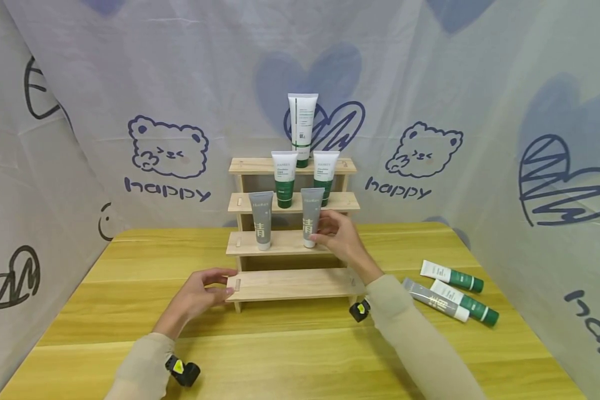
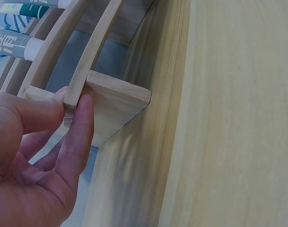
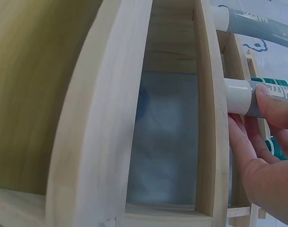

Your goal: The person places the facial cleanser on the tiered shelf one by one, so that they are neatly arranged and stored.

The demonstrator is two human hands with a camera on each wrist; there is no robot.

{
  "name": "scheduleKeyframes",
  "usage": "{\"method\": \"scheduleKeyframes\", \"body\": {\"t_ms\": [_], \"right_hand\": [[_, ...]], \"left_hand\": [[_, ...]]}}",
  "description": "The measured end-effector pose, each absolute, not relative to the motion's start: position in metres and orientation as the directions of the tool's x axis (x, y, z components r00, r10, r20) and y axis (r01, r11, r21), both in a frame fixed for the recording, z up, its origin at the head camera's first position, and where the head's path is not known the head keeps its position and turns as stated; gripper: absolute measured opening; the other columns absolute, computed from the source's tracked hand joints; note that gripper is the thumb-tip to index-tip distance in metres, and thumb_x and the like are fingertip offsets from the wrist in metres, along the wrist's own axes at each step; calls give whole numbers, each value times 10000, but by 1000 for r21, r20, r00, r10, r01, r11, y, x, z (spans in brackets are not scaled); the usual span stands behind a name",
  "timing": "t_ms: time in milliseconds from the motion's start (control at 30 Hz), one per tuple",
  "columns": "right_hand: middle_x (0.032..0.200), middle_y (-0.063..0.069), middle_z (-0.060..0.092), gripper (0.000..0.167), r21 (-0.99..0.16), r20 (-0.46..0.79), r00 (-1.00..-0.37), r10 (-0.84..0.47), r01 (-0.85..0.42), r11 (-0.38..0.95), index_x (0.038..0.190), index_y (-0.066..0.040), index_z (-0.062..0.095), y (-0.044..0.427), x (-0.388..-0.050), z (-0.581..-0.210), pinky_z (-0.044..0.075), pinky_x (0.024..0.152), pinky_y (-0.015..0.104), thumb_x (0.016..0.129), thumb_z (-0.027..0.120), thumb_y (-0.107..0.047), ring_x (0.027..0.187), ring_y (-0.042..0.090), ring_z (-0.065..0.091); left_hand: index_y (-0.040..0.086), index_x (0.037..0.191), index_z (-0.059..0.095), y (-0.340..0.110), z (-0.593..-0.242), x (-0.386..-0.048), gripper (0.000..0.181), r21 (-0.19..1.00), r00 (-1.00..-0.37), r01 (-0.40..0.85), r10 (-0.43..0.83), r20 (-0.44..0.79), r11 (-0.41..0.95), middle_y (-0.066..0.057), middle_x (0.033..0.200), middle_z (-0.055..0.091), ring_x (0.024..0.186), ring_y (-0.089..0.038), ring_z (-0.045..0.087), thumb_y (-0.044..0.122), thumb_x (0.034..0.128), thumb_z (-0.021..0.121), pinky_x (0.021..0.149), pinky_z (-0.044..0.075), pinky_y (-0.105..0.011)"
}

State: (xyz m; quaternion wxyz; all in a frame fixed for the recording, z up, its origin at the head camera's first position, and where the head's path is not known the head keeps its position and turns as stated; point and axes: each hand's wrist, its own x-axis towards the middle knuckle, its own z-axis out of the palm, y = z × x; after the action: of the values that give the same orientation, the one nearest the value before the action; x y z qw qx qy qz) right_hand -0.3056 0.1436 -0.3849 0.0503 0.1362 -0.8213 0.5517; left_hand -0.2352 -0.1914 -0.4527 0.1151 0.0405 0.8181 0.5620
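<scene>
A stepped wooden display rack (image 1: 290, 284) stands on the table. My left hand (image 1: 203, 294) pinches the left end of its lowest board between thumb and fingers, as the left wrist view shows up close. My right hand (image 1: 341, 236) grips a grey squeeze tube (image 1: 311, 214), which stands cap down on the second board from the bottom. In the right wrist view its white cap (image 3: 238, 96) meets the board. To its left stands another grey tube (image 1: 262, 222). Two white-and-green tubes, one at the left (image 1: 284, 178), are a board higher; a larger one (image 1: 302, 128) tops the rack.
On the table to the right lie a grey tube (image 1: 432, 299) and two white-and-green tubes (image 1: 452, 276), close together. A patterned cloth (image 1: 180, 83) hangs behind and at both sides. The yellowish wooden table (image 1: 280, 355) reaches forward of the rack.
</scene>
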Motion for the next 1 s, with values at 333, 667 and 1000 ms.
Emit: {"method": "scheduleKeyframes", "body": {"t_ms": [333,667,1000], "right_hand": [[1288,198,698,507,-888,220,-963,-158,-265,375,1341,-61,628,138,-308,-386,605,957,413,868,805,-15,1081,335,696],[1258,222,704,493,-886,238,-956,-173,-287,365,1324,-31,632,136,-309,-387,609,942,412,863,804,0,1069,350,699],[1280,245,687,503,-896,236,-955,-180,-286,341,1335,-24,619,135,-309,-388,597,989,445,866,794,20,1108,385,695]], "left_hand": [[57,1416,611,-191,-451,-235,465,927,-971,-72,185,-149,369,-229,1343,578,973,-178,690,76,962,711,852,642,-346],[64,1416,613,-191,-452,-236,462,924,-972,-75,178,-152,374,-223,1344,582,983,-178,692,75,964,708,854,640,-337],[46,1427,598,-191,-452,-235,477,926,-972,-65,187,-143,372,-235,1348,580,984,-182,693,68,964,708,851,644,-364]]}}
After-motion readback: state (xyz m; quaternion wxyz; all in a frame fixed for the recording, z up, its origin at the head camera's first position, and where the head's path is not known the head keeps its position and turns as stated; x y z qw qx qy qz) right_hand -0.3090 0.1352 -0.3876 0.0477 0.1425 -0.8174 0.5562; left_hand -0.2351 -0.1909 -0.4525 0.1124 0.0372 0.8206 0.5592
